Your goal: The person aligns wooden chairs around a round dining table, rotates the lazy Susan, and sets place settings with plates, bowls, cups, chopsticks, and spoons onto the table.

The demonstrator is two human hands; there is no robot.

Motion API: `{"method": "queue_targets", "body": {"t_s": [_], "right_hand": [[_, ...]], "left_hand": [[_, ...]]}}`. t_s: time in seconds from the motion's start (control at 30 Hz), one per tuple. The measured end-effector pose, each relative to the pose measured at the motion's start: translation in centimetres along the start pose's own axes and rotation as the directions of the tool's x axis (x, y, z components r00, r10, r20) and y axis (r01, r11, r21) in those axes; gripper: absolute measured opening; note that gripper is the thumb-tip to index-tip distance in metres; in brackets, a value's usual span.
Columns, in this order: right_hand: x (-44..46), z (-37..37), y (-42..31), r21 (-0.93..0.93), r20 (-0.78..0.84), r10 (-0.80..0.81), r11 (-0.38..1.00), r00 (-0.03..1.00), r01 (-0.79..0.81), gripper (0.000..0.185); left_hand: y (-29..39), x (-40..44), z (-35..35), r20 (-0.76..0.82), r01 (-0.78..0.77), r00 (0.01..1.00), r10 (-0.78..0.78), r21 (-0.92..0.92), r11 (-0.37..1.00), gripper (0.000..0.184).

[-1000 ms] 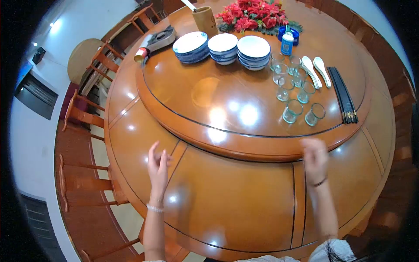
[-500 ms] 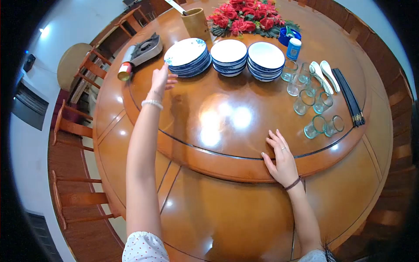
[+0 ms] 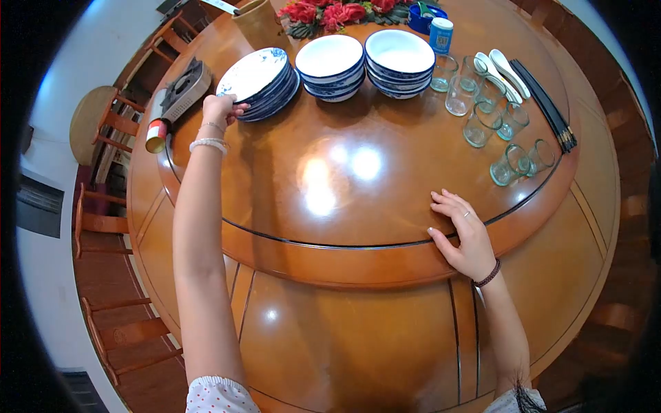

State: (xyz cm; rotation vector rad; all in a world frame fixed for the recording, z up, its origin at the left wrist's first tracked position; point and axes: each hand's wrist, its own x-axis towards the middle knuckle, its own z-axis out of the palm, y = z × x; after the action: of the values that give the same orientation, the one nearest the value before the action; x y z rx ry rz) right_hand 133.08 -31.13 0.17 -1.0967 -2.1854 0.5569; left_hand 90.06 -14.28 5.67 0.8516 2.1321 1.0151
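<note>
A stack of blue-and-white plates stands at the left of the raised turntable. My left hand is closed on the near left rim of the top plate, which still lies on the stack and looks slightly tilted. To its right are two stacks of white bowls with blue rims, a middle stack of bowls and a right stack of bowls. My right hand rests near the turntable's front edge, holding nothing, its fingers apart.
Several glasses, white spoons and black chopsticks lie on the right. A portable stove with a gas can sits at left. Behind are a wooden holder, red flowers and a blue canister.
My left hand has reached the plate stack and closed on the top plate's rim. The view has shifted, and the right hand stays at the turntable's edge.
</note>
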Motion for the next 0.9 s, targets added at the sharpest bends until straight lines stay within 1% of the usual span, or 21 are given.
{"method": "queue_targets", "body": {"t_s": [0.13, 0.2, 0.27, 0.33, 0.37, 0.4, 0.47, 0.5, 0.6, 0.63, 0.67, 0.73, 0.8, 0.87, 0.9], "right_hand": [[0.1, -0.4, -0.3, -0.032, 0.008, 0.005, 0.999, 1.000, -0.005, 0.033], [0.2, -0.6, -0.4, -0.043, 0.007, 0.016, 0.999, 1.000, -0.016, 0.033], [0.1, -0.8, -0.5, -0.054, -0.002, 0.048, 0.997, 0.999, -0.048, 0.033], [0.0, -1.0, -0.4, -0.058, -0.004, -0.003, 0.998, 1.000, 0.003, 0.033], [0.0, -1.1, -0.3, -0.059, -0.021, -0.024, 0.998, 0.999, 0.023, 0.032], [-0.1, -1.0, -0.2, -0.070, -0.028, 0.003, 0.998, 1.000, -0.005, 0.032], [-0.2, -1.1, 0.3, -0.051, -0.043, -0.020, 0.999, 0.999, 0.018, 0.032], [-0.4, -1.1, 0.5, -0.055, -0.067, -0.035, 0.998, 0.997, 0.032, 0.031], [-1.1, -1.1, 0.9, -0.053, -0.076, -0.039, 0.998, 0.996, 0.035, 0.030], [-1.2, -1.2, 1.0, -0.055, -0.083, -0.046, 0.998, 0.996, 0.042, 0.028], [-1.3, -1.2, 1.1, -0.056, -0.082, -0.036, 0.998, 0.996, 0.032, 0.028], [-1.4, -1.1, 1.1, -0.058, -0.097, -0.046, 0.998, 0.994, 0.040, 0.027], [-1.4, -0.9, 1.1, -0.050, -0.097, -0.043, 0.998, 0.994, 0.038, 0.027], [-1.5, -0.9, 1.0, -0.012, -0.084, -0.020, 1.000, 0.996, 0.019, 0.027], [-1.5, -0.8, 1.1, -0.027, -0.105, -0.031, 0.999, 0.994, 0.029, 0.026]], "left_hand": [[0.0, -0.4, 0.2, -0.058, -0.012, 0.998, 0.010, -0.030, 0.999, 0.014], [-0.3, -0.2, 0.2, -0.072, -0.023, 0.997, 0.017, -0.082, 0.996, 0.015], [-0.5, 0.2, 0.1, -0.042, -0.033, 0.999, 0.028, -0.132, 0.991, 0.011], [-0.4, -0.2, -0.1, -0.014, -0.008, 1.000, 0.006, -0.166, 0.986, 0.012], [-0.2, -0.6, -0.1, -0.018, -0.039, 0.999, 0.036, -0.209, 0.977, 0.016], [-0.2, -0.7, 0.0, -0.026, -0.067, 0.998, 0.063, -0.258, 0.964, 0.019], [-0.3, -0.4, 0.4, 0.035, -0.093, 0.993, 0.113, -0.366, 0.926, 0.026], [-0.5, 0.0, 0.6, 0.060, -0.073, 0.993, 0.106, -0.404, 0.912, 0.026], [-0.8, -0.5, 1.7, -0.019, -0.125, 0.990, 0.138, -0.555, 0.822, 0.028], [-1.3, -0.1, 1.5, 0.003, -0.140, 0.985, 0.172, -0.564, 0.814, 0.028], [-1.3, -0.9, 1.5, -0.059, -0.179, 0.983, 0.176, -0.558, 0.810, 0.028], [-1.3, -2.4, 0.5, -0.100, -0.170, 0.985, 0.137, -0.610, 0.774, 0.026], [-2.5, -5.2, -1.6, -0.099, -0.284, 0.955, 0.278, -0.569, 0.772, 0.026], [-3.7, -9.8, -3.8, -0.122, -0.324, 0.943, 0.310, -0.552, 0.768, 0.027], [-5.4, -12.4, -5.0, -0.080, -0.382, 0.904, 0.420, -0.593, 0.709, 0.027]]}}
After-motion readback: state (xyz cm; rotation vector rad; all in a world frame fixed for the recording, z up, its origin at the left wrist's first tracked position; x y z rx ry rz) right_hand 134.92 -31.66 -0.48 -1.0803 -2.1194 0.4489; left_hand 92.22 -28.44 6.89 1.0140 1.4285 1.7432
